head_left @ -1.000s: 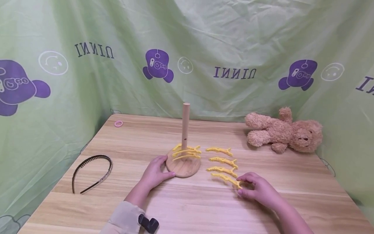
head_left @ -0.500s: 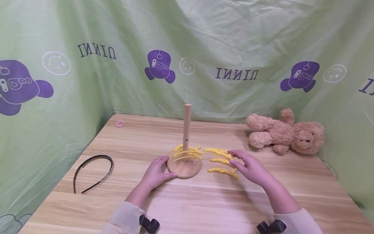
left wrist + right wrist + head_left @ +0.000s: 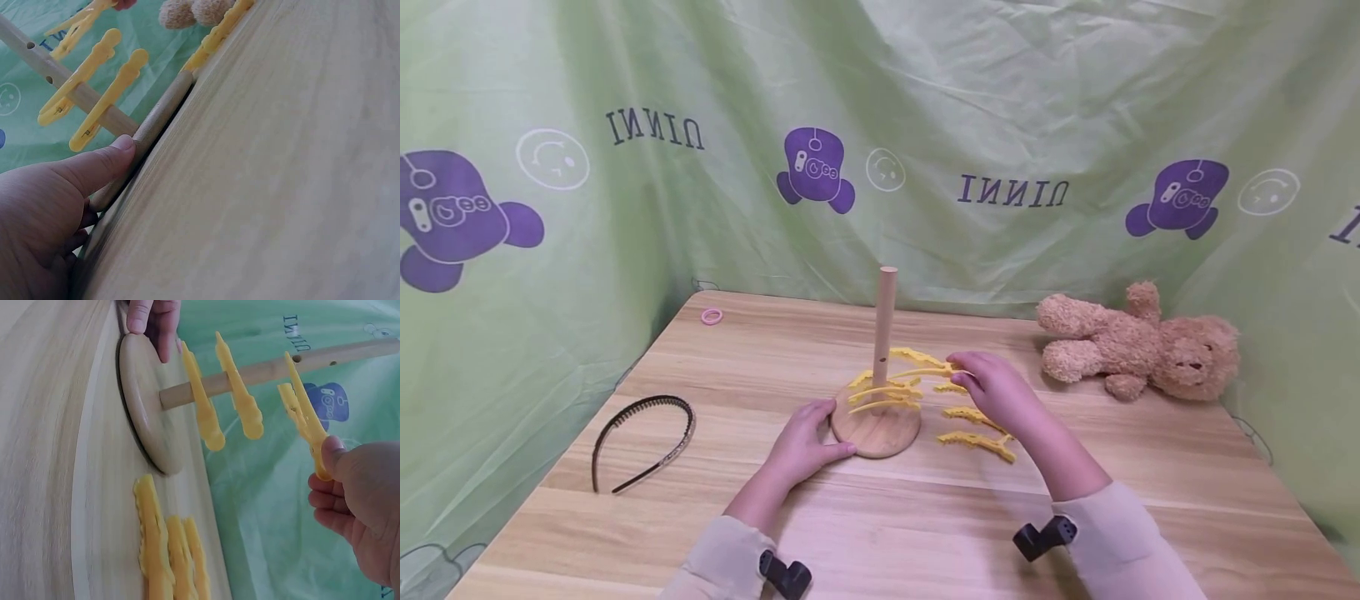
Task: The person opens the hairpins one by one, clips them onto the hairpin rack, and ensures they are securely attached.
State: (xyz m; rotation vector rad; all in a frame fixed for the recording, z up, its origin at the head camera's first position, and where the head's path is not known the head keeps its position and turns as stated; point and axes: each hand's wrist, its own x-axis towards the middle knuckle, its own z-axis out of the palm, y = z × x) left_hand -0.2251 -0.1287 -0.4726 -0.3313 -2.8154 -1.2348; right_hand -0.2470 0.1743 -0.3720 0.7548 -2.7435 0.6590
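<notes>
The right hand (image 3: pixel 996 387) pinches the tail of a yellow clip (image 3: pixel 315 434) between thumb and fingers, its jaws spread wide just right of the wooden post (image 3: pixel 886 317); whether they touch it, I cannot tell. Lower down, two other clips (image 3: pixel 247 412) grip the post. The left hand (image 3: pixel 797 446) holds the left edge of the round base (image 3: pixel 880 437), thumb toward the near side. Three clips (image 3: pixel 967 414) lie on the table (image 3: pixel 850 533) to the right. On the far green cloth (image 3: pixel 737 242), purple lettering (image 3: pixel 1013 190) shows I, N and U, apparently reversed. Dark marks on the post's clips are too small to read.
</notes>
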